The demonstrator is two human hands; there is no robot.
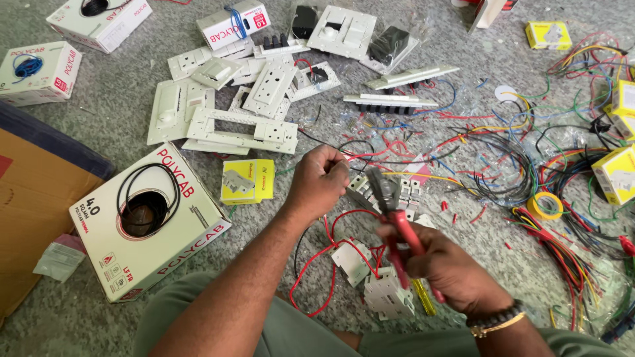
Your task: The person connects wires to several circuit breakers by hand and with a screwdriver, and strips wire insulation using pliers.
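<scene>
Surface: grey speckled floor [106,119], fills the whole frame; person sits on it, green trouser legs [278,330] at bottom edge.
Room: only floor in view, no walls visible.
Left hand: left hand [319,180] at centre, fingers curled shut, pinching something small at the tips beside the plier jaws; cannot tell what.
Right hand: right hand [450,268] lower right of centre, clamped round the red handles of the pliers [391,211]; bead and gold bracelets [495,320] on wrist.
Pliers: jaws point up-left, tips just beside the left fingertips, above white switch modules [385,291].
Wire: red wire [317,264] loops under both hands, running to the modules.
Lower left: white wire box [149,221] with round hole and black coil, tilted; cardboard [33,198] at left edge.
Centre: small yellow box [247,180] just left of the left hand.
Top: pile of white switch plates [225,109]; two more white boxes [40,69] upper left.
Right: tangle of coloured wires [562,165]; yellow tape roll [545,205] in it; yellow boxes [615,173] at right edge.
</scene>
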